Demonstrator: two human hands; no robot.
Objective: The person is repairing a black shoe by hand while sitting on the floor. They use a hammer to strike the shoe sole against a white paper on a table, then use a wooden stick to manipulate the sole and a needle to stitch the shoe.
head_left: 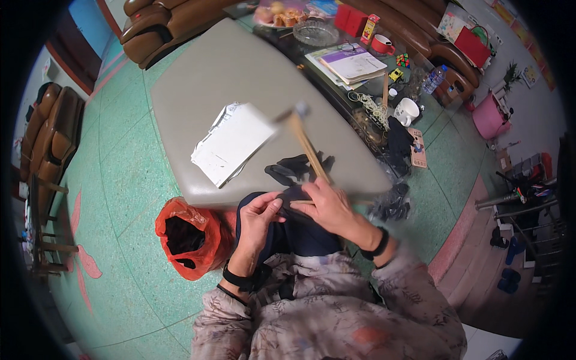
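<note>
My right hand (333,207) is wrapped round a hammer-like tool (307,144) with a pale wooden handle; its head is smeared by motion above the ottoman. A thin pale stick end (303,202) shows by the same fingers; whether it belongs to the tool I cannot tell. My left hand (259,217) pinches the edge of a dark piece of cloth (293,197) over my lap, close to the right fingers. Just beyond lie several dark, limp cloth pieces (291,170) on the grey ottoman (219,66). Left of them rests a worn white slab or stack of paper (231,144).
An open red plastic bag (207,249) with dark contents stands on the green floor by my left side. To the right, a dark low table (333,90) holds papers, a white mug (406,111), a glass ashtray (316,33) and tangled cord. Dark wrapped bundles (393,201) lie at the ottoman's right corner.
</note>
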